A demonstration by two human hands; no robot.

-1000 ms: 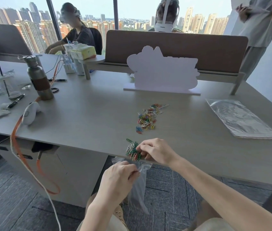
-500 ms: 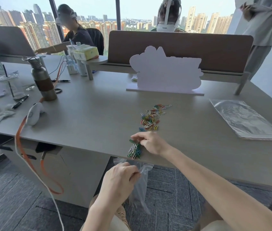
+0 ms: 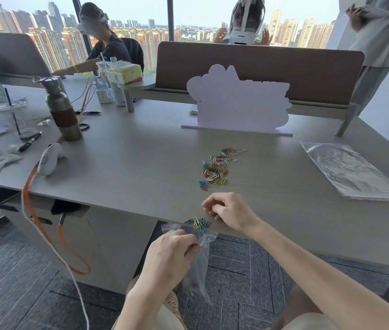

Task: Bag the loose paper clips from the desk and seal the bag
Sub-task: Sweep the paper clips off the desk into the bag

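Observation:
A loose pile of coloured paper clips [image 3: 217,166] lies mid-desk. A smaller bunch of clips [image 3: 198,223] sits right at the desk's front edge. My right hand [image 3: 229,213] rests on the desk just right of that bunch, fingers loosely curled and holding nothing I can see. My left hand [image 3: 172,256] is below the edge, pinching the mouth of a clear plastic bag [image 3: 200,265]. The bag hangs down, its mouth directly under the small bunch.
A stack of clear bags [image 3: 353,172] lies at the right of the desk [image 3: 141,167]. A white cut-out sign [image 3: 238,103] stands behind the clips. At the left are a metal bottle [image 3: 62,113], a white controller [image 3: 48,159] and an orange cable [image 3: 45,234]. Other people sit beyond the divider.
My right hand has shifted slightly to the right beside the small bunch of clips at the desk edge. My left hand keeps its grip on the bag's mouth below.

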